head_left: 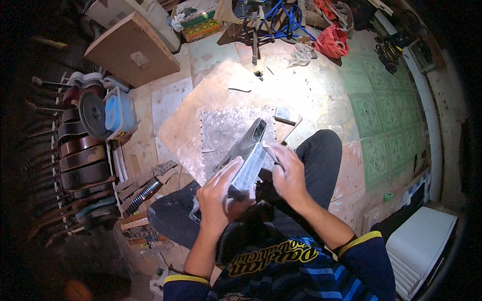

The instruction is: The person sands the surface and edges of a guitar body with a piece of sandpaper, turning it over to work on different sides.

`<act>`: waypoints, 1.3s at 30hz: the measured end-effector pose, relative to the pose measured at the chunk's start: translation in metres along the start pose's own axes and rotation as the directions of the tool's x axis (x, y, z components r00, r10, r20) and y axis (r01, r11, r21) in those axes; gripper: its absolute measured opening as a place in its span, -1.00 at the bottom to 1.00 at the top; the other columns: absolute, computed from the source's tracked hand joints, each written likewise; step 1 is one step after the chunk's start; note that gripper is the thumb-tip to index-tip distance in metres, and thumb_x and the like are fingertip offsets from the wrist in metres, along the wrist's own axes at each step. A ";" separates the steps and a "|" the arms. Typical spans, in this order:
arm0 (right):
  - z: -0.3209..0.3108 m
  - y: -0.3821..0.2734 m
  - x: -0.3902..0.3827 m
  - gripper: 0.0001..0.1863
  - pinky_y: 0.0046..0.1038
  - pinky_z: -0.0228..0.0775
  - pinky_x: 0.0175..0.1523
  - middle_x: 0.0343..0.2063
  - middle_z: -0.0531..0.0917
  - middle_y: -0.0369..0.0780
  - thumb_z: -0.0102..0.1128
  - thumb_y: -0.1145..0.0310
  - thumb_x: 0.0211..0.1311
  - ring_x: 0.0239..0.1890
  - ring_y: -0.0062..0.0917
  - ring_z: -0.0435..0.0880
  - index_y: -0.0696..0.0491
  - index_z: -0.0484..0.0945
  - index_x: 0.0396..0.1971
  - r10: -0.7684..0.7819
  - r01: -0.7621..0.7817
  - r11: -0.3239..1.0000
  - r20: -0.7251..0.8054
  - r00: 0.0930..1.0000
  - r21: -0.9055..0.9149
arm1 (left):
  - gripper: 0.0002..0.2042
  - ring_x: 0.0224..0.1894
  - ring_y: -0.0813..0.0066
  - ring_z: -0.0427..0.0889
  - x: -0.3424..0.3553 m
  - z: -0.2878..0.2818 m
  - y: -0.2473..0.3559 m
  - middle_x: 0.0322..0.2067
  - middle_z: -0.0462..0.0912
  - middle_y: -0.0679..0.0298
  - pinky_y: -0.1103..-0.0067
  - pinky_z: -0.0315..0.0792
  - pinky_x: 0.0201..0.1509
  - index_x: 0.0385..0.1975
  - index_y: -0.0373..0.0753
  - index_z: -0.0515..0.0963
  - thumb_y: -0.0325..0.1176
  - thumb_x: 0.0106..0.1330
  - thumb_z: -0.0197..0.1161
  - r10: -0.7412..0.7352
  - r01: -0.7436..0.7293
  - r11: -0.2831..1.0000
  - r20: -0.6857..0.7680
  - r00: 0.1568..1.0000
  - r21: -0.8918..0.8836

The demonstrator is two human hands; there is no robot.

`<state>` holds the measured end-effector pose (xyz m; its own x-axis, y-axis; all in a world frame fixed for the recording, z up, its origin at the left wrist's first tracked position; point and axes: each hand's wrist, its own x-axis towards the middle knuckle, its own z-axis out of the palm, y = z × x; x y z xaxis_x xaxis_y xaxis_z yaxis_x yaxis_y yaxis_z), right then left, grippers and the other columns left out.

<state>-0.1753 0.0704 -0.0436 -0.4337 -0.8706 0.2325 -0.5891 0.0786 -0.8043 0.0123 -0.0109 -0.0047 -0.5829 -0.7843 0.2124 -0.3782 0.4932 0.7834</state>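
- A grey guitar neck (249, 150) sits over the person's lap, above the floor.
- The left hand (219, 193) grips its lower end tight.
- The right hand (287, 173) pinches a small tool against it.
- Below lies a silver floor mat (221, 130), with green tiles (381, 115) beside it.
- Dark guitars (80, 155) stand in a row on the left.

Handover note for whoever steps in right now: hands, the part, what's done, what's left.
Left hand: gripping the near end of the grey guitar-neck-like piece, along with a clear plastic wrap.
Right hand: on the piece's right edge, fingers pressing a small flat bit, possibly abrasive paper; blurred.
Piece lies angled over the lap, far end pointing out over the metal sheet on the floor.
Done: piece looks dusty grey along its face; how far the work has got cannot be told.
Left: probably the rest of the surface. Finished guitars stacked at left.
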 end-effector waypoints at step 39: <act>0.001 -0.002 -0.003 -0.40 -0.30 0.48 0.05 0.07 0.68 -0.21 0.01 0.69 0.01 -0.08 -0.31 0.65 -0.06 0.68 0.07 -0.013 0.019 0.991 -0.043 0.999 0.130 | -0.39 -0.05 0.09 0.76 0.000 0.004 0.007 -0.05 0.73 -0.03 0.37 0.60 0.04 0.04 -0.33 0.63 -0.24 -0.09 0.58 -0.070 0.069 0.991 0.008 0.997 0.114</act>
<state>-0.1723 0.0729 -0.0435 -0.4552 -0.8496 0.2666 -0.5035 -0.0014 -0.8640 0.0070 -0.0056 -0.0018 -0.5603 -0.8142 0.1524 -0.4972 0.4777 0.7243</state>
